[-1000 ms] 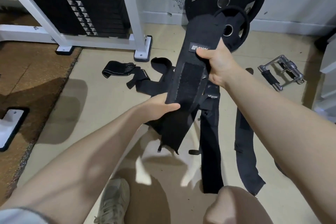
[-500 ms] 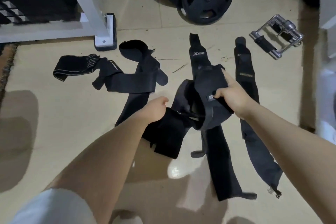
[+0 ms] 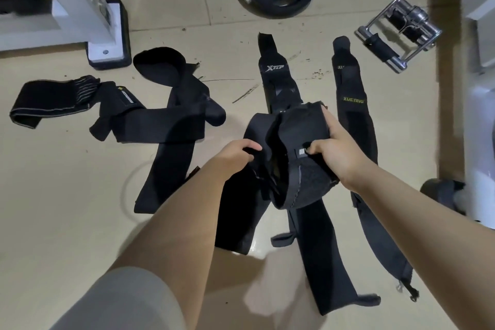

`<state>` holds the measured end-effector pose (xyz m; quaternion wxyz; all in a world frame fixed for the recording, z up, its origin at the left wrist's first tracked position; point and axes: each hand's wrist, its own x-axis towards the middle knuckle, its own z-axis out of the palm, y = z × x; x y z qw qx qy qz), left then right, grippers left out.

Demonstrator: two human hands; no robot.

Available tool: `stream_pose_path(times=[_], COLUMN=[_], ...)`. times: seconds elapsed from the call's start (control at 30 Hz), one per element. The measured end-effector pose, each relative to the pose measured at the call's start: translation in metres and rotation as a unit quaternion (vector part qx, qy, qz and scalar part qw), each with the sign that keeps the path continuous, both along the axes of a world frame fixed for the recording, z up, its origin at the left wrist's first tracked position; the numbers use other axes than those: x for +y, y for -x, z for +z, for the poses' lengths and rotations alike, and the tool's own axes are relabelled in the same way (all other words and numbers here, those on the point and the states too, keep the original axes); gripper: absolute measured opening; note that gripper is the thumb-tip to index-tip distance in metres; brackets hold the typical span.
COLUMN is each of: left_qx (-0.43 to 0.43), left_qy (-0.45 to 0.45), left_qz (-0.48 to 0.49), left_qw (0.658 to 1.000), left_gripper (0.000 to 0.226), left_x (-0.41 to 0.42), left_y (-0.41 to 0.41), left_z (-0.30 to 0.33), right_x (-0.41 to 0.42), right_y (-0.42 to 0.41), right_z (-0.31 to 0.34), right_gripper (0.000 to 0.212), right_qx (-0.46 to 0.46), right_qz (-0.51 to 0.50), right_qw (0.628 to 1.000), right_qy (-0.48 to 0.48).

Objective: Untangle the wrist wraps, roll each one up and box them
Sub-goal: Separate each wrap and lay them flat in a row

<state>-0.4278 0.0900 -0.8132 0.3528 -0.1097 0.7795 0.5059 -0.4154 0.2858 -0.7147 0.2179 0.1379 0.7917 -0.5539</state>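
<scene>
Both hands [image 3: 290,154] apparently curled, gripping

Dim indoor light, soft shadows, wide-angle edge distortion

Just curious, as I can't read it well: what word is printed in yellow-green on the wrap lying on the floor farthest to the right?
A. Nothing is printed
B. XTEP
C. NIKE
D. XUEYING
D: the rightmost wrap shows XUEYING in yellow-green lettering; XTEP is on the wrap to its left.
</scene>
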Motion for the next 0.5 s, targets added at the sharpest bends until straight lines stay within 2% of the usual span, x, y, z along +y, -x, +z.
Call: stream_pose_path(times=[0.1,0.17,0.27,0.33,0.4,0.5], left_qx=[0.014,0.041,0.105,0.136,0.148,0.137], left_qy=[-0.029,-0.011,0.091,0.189,0.274,0.357], left_qz=[0.032,0.042,0.068,0.066,0.038,-0.026], left_qw=[0.999,0.998,0.988,0.97,0.949,0.924], left_gripper=[0.017,0.015,0.021,0.024,0.027,0.039], left_x=[0.003,0.003,-0.018,-0.048,-0.083,-0.126], left_y=[-0.003,-0.008,-0.013,-0.021,-0.035,-0.058], left_z=[0.005,0.008,0.015,0.019,0.025,0.037], right_x=[0.008,0.014,0.021,0.019,0.013,-0.007], right_y=[-0.001,-0.001,-0.004,-0.007,-0.008,-0.006], right_z=[0.002,0.005,0.011,0.021,0.034,0.051], right_gripper=[0.075,0.075,0.086,0.083,0.081,0.086], right_qx=[-0.002,-0.011,-0.047,-0.079,-0.112,-0.135], right_qz=[-0.026,-0.056,-0.096,-0.095,-0.081,-0.057], right_qw=[0.999,0.997,0.992,0.988,0.983,0.979], right_qy=[0.023,0.043,0.066,0.093,0.123,0.144])
